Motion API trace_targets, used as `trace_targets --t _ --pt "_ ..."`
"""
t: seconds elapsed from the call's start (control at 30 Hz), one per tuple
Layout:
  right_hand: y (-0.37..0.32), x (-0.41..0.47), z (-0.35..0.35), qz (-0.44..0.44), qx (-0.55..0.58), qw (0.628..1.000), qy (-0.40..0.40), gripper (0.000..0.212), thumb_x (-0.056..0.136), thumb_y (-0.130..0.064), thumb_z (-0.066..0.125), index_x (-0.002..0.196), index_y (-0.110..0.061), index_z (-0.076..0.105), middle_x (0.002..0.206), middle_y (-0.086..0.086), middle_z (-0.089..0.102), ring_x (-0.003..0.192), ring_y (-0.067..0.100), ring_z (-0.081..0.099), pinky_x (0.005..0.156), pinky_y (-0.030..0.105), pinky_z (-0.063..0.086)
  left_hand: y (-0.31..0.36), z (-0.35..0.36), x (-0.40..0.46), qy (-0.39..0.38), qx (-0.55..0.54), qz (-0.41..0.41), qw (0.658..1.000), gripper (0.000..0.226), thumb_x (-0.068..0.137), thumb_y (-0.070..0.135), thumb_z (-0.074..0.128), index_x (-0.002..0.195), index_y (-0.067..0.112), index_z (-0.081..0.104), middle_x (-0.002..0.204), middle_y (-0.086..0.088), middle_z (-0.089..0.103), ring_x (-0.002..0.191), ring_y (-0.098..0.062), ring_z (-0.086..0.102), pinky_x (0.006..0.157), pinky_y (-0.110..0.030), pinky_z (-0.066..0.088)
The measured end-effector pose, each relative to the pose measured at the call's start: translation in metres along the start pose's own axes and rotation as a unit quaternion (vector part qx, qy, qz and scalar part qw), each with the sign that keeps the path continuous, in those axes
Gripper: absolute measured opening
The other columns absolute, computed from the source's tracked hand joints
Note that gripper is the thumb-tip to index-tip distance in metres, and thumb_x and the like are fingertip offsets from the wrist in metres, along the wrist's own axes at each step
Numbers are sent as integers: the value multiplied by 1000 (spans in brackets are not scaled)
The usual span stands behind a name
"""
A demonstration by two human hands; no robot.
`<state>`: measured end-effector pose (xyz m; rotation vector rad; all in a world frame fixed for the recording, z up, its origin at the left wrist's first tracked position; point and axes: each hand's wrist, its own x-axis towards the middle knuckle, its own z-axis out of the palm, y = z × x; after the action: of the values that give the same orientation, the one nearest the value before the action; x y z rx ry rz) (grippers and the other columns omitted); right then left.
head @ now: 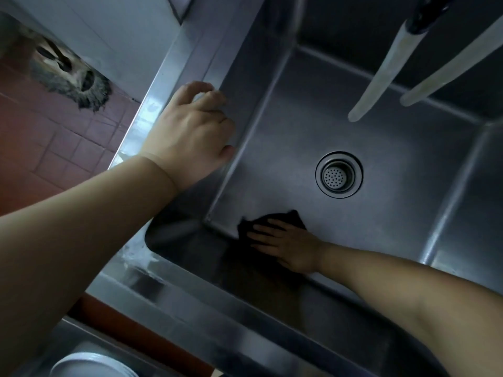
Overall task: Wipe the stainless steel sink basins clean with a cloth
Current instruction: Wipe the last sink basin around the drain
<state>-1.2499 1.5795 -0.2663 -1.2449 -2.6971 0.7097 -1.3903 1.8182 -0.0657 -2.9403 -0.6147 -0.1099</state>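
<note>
A deep stainless steel sink basin (381,148) fills the view, with a round drain strainer (339,174) in its floor. My right hand (283,244) presses a dark cloth (275,217) flat onto the basin floor at the near left corner, fingers straight and spread. My left hand (190,131) rests on the sink's left rim (187,50), its fingers curled over the edge into the basin.
Two pale hoses or spouts (381,63) hang over the basin at the upper right. Red floor tiles (54,148) and a dirty mop head (68,69) lie to the left of the sink. A white round container (92,365) sits at the bottom left.
</note>
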Motion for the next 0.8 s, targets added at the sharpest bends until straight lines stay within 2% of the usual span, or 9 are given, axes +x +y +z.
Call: trace_targets --t 0.07,0.17,0.23,0.37,0.53,0.63,0.73,0.8 --pt "0 38 -3 1 11 1000 7 47 91 -23 44 136 -13 50 150 8 37 141 31 27 115 52 11 0 0 0 0 2 1 1000 22 78 28 56 75 11 69 73 -4 69 109 -22 59 103 -38 33" --pt "5 81 -10 7 18 1000 14 49 89 -22 53 136 -12 49 150 10 35 142 32 24 117 50 10 1 1 -1 6 2 3 1000 21 79 28 56 74 11 68 73 -4 68 109 -23 59 103 -39 35" --pt "13 95 -13 -16 0 1000 19 47 86 -23 59 132 -10 54 146 13 42 138 36 31 115 53 15 1 1 -1 7 1 4 1000 22 80 28 56 73 11 68 74 -4 69 110 -23 59 104 -39 34" --pt "39 100 -20 -53 -48 997 39 45 80 -28 69 121 -11 64 133 13 57 127 36 48 105 55 37 2 1 0 -1 5 2 1000 22 80 27 54 72 12 68 72 -4 68 111 -23 59 104 -38 35" --pt "96 99 -36 -15 -89 992 88 42 82 -31 64 119 -11 65 132 11 58 127 36 47 106 55 34 -1 3 -1 -4 -4 -1 1000 25 83 27 52 72 13 69 75 -2 70 113 -21 58 105 -37 34" --pt "134 94 -53 68 -106 986 107 46 91 -40 50 129 -15 58 138 11 51 132 34 41 111 49 27 -2 4 1 7 -7 11 1000 24 85 26 52 74 13 69 77 -2 70 112 -22 60 103 -39 37" --pt "164 91 -72 245 -86 960 101 59 92 -49 34 144 -20 37 152 11 32 142 32 24 115 46 14 -3 4 1 16 -17 17 1000 22 84 25 55 75 11 70 78 -4 71 111 -24 61 102 -41 40" --pt "170 92 -75 324 -82 937 100 61 94 -49 30 149 -22 23 157 10 18 145 30 11 117 44 4 -3 4 2 18 -20 16 1000 20 83 25 57 75 11 70 78 -5 72 111 -24 61 102 -42 40"
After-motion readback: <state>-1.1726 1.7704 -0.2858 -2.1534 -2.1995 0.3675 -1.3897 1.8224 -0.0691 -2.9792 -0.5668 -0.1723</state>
